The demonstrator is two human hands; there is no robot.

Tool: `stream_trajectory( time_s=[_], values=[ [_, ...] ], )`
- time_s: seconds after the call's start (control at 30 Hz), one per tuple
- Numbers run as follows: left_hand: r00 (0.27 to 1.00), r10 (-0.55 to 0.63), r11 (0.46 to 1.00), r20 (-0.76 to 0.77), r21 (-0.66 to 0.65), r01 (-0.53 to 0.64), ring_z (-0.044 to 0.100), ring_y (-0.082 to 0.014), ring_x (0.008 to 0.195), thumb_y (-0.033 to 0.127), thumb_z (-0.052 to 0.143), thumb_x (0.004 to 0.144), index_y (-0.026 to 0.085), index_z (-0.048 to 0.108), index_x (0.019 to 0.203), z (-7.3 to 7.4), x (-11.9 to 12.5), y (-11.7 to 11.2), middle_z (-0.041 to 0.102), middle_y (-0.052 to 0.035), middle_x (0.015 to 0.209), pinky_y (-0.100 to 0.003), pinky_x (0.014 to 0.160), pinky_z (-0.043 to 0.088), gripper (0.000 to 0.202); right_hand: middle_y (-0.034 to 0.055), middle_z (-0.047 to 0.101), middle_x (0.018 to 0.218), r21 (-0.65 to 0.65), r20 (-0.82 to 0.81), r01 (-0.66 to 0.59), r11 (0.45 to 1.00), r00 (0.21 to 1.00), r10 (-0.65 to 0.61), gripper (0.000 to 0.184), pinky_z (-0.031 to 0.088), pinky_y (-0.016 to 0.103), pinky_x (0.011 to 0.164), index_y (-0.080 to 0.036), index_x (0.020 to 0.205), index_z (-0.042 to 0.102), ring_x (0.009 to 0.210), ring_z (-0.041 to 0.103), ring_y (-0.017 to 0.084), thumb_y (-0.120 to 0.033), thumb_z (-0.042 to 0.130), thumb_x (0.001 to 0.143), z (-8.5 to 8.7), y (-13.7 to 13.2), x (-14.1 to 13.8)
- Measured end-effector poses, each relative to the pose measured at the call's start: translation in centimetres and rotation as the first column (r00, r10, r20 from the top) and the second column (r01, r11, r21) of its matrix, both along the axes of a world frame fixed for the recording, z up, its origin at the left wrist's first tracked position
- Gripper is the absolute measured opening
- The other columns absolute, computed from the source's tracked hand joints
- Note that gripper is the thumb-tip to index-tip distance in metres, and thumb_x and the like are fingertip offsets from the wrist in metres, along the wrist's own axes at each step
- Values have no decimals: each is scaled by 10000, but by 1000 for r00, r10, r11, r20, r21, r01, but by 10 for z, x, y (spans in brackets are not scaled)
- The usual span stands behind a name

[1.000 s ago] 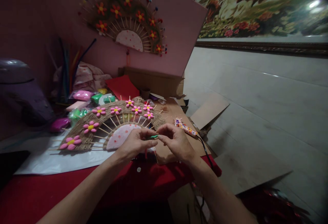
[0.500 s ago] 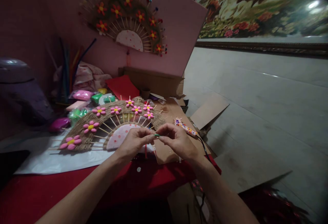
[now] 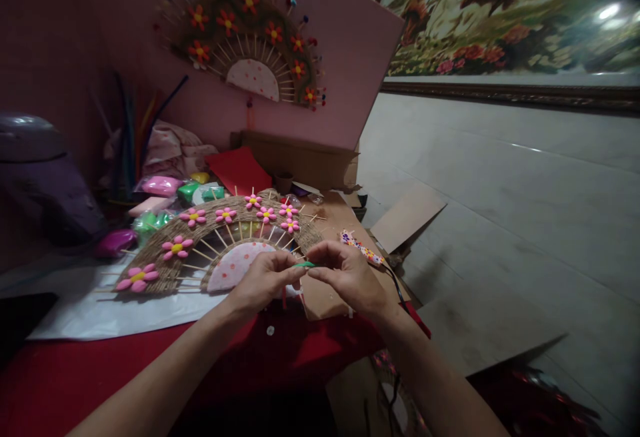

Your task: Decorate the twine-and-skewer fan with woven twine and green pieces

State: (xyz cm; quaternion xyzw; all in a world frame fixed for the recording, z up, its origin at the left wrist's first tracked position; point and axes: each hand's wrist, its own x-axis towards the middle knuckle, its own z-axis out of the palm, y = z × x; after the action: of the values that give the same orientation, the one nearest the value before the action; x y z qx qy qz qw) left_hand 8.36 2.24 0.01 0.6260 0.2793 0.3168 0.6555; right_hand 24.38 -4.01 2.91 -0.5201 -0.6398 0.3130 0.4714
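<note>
My left hand (image 3: pixel 263 280) and my right hand (image 3: pixel 345 277) meet above the table's front edge. Both pinch a small green clay piece (image 3: pixel 304 264) between thumb and fingertips. Just behind them lies a jute-wrapped fan (image 3: pixel 210 240) with wooden sticks, a dotted pink half-circle centre and several pink clay flowers. A dotted glue gun (image 3: pixel 363 248) lies to the right of my right hand, its black cord running off the table.
Packets of coloured clay (image 3: pixel 195 191) and red paper (image 3: pixel 239 169) lie behind the fan. A finished fan (image 3: pixel 247 43) hangs on a pink board. White paper (image 3: pixel 120 310) covers the red table. Loose cardboard (image 3: pixel 407 213) lies on the tiled floor at right.
My fingers have shifted slightly around the green piece; the hands stay in the same spot. Nothing else has moved.
</note>
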Motion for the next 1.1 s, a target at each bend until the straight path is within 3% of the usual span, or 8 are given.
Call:
stream_trajectory(
  time_s=[0.17,0.27,0.4,0.6,0.83,1.1],
  values=[
    [999,23,997,-27,-67,-25,525,-112,519,368,777,554,133,652,625,-3,0,1,631,-19,563,-234,518,381,276,7,676,796,38,142,10,999,990,-15,78,485,316,738,-204,803,677,775,617,156,-149,669,747,3,-2,-1],
    [999,10,998,-39,-57,-12,554,-136,572,434,739,613,133,678,665,0,-2,0,661,-40,611,-251,552,399,311,14,683,811,77,190,-6,997,982,-9,73,477,332,768,-213,792,695,801,620,167,-154,659,766,4,-2,1],
    [1000,-15,1000,-5,-15,15,572,-158,637,504,661,700,133,689,664,3,-5,-1,681,-64,655,-274,615,422,374,17,677,807,102,177,-11,995,984,-7,68,478,333,763,-219,780,698,807,616,171,-167,655,774,3,0,4],
    [1000,14,996,-5,-90,-14,572,-153,613,386,762,599,151,703,669,-1,-5,3,682,-42,635,-280,623,421,252,16,680,841,38,101,-50,998,994,46,141,498,326,745,-217,858,682,813,624,165,-131,647,753,1,0,4],
    [999,-35,997,-19,74,36,537,-144,626,491,632,741,144,691,609,1,-4,0,658,-47,627,-269,623,393,376,1,667,819,55,109,-20,998,994,14,131,492,302,733,-207,858,655,787,617,147,-119,633,764,1,-1,6],
    [996,-36,993,78,-110,45,589,-135,621,357,758,651,143,692,728,0,-3,0,678,-28,637,-264,637,426,237,0,673,779,81,189,37,996,981,-52,116,479,295,699,-202,804,661,749,619,149,-101,656,748,6,-4,1]
  ],
)
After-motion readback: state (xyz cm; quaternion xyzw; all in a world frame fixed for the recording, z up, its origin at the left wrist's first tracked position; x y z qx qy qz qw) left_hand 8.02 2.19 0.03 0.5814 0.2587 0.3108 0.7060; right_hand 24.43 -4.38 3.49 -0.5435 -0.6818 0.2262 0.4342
